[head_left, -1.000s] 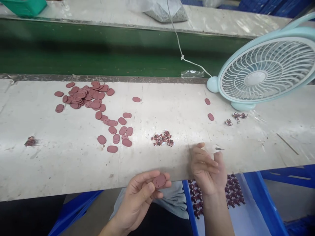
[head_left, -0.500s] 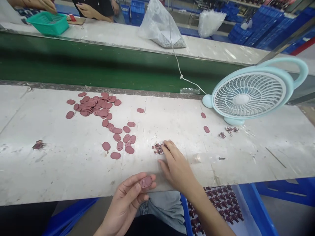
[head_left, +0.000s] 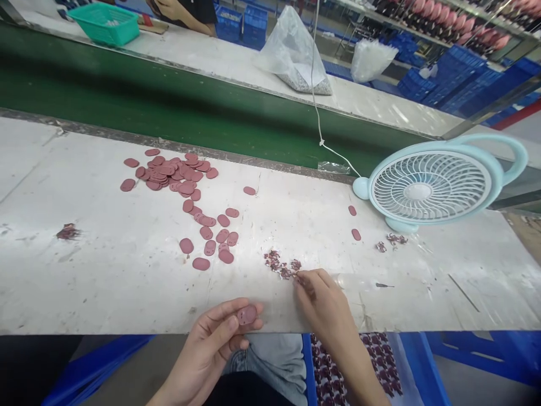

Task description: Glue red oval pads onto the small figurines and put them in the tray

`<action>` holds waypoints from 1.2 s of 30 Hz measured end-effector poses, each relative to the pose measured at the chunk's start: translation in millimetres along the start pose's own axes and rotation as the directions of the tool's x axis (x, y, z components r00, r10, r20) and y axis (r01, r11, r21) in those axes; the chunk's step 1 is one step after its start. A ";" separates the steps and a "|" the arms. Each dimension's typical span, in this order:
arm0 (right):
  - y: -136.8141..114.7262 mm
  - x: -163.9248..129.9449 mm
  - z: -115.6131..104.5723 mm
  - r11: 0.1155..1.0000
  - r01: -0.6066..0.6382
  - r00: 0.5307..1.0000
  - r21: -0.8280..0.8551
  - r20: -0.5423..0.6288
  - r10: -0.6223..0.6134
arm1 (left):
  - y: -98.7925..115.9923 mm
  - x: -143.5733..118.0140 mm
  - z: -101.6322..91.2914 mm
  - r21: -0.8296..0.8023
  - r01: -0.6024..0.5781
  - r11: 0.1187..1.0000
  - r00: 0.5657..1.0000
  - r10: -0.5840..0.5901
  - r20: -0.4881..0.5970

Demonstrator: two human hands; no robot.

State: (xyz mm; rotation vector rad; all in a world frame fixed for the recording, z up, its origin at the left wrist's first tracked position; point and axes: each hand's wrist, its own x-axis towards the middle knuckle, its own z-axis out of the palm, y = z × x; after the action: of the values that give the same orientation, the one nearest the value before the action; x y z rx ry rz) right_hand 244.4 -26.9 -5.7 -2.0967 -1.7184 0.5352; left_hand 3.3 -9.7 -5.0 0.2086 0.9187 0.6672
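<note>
My left hand [head_left: 220,335] sits at the near edge of the white worktable [head_left: 84,282] and pinches one dusty-pink oval piece [head_left: 247,314] between thumb and fingers. My right hand [head_left: 323,301] rests on the table just right of a small heap of tiny dark-pink bits [head_left: 281,264], its fingertips pinched together on one of those bits. A scatter of pink oval pieces [head_left: 211,234] trails up to a bigger pile [head_left: 171,172] at the back left.
A pale blue desk fan [head_left: 431,186] stands at the back right with its white cord [head_left: 316,107] running up. Behind the table runs a green conveyor belt [head_left: 169,107]. A blue crate [head_left: 359,366] of small dark-pink parts sits under the table's edge. A green basket [head_left: 105,22] and another person's hand are far back.
My right hand drew back from the heap of tiny bits toward the table edge with its fingertips pinched. The camera tilted up a little; my left hand stayed put with the oval piece.
</note>
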 end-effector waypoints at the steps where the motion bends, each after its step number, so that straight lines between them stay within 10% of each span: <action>1: -0.4 -3.0 -2.8 1.000 -0.006 1.000 0.007 0.021 0.006 | -0.4 -0.2 -0.1 0.001 -0.002 1.000 1.000 0.002 0.003; 18: 0.5 -28.1 -22.2 0.980 -0.106 0.980 0.168 0.185 0.074 | -8.8 2.5 -3.7 0.018 0.016 1.000 0.999 -0.017 0.048; 26: -22.9 -52.4 -10.3 0.937 0.296 0.947 0.184 -0.183 -0.263 | -25.6 5.1 14.5 -0.046 0.023 0.999 0.992 -0.017 0.128; 36: -27.5 -54.0 -6.7 0.925 0.242 0.964 0.293 -0.182 -0.194 | -29.3 7.0 14.7 0.001 -0.052 0.999 0.981 0.051 0.186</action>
State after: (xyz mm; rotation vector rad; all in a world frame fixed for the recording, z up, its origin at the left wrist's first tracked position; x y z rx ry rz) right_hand 215.1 -75.2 17.0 -1.6562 -1.6331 0.5283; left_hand 30.8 -26.7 -13.6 0.2957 0.7373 0.6809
